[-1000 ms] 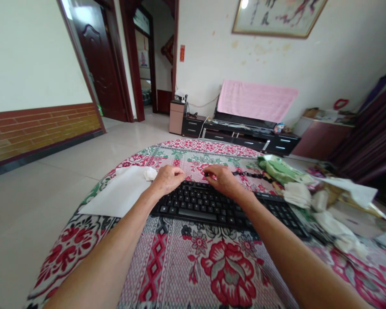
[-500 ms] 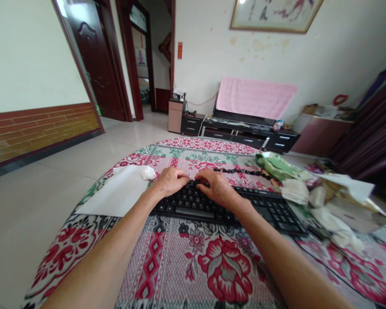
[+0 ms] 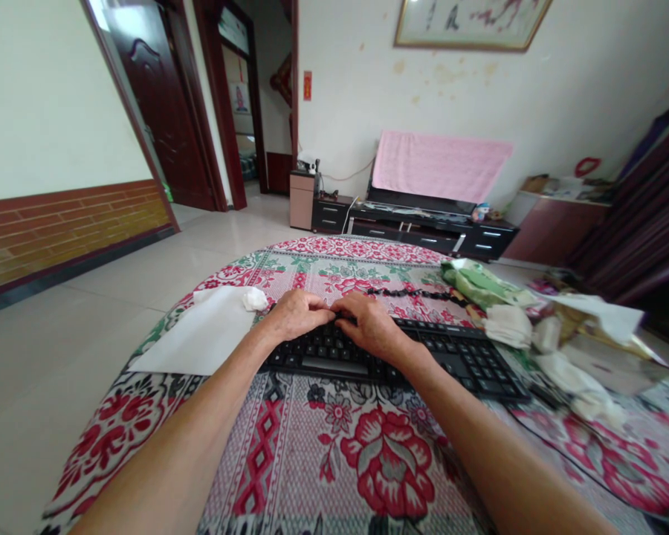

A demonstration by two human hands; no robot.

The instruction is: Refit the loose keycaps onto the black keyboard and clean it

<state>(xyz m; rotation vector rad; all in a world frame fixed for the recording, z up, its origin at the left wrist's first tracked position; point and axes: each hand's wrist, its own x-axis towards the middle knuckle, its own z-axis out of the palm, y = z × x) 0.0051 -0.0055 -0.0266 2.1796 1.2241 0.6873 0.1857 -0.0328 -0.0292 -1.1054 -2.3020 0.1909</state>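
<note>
A black computer keyboard (image 3: 465, 364) lies across the flowered tablecloth in front of me. Over its upper left part, my left hand (image 3: 301, 312) is closed, thumb and forefinger drawn together at the far edge. Facing it, my right hand (image 3: 371, 323) is closed too, its fingertips almost meeting those of my left hand. Whatever sits between the fingertips is too small or hidden to make out. Below the hands the space bar area (image 3: 334, 365) looks paler than the keys. Many of the upper keys are covered by my hands.
Left of the keyboard, a white sheet (image 3: 201, 338) carries a crumpled white tissue (image 3: 255, 299). A dark braided strand (image 3: 418, 293) lies behind. On the right are a green packet (image 3: 485, 284), white cloths (image 3: 507, 327) and an open box (image 3: 610, 360). A cable (image 3: 563, 464) runs along the right.
My right hand has shifted slightly left, and the fingertips of both hands have come closer together at the keyboard's far edge. The keyboard stays in place; the view has tilted slightly.
</note>
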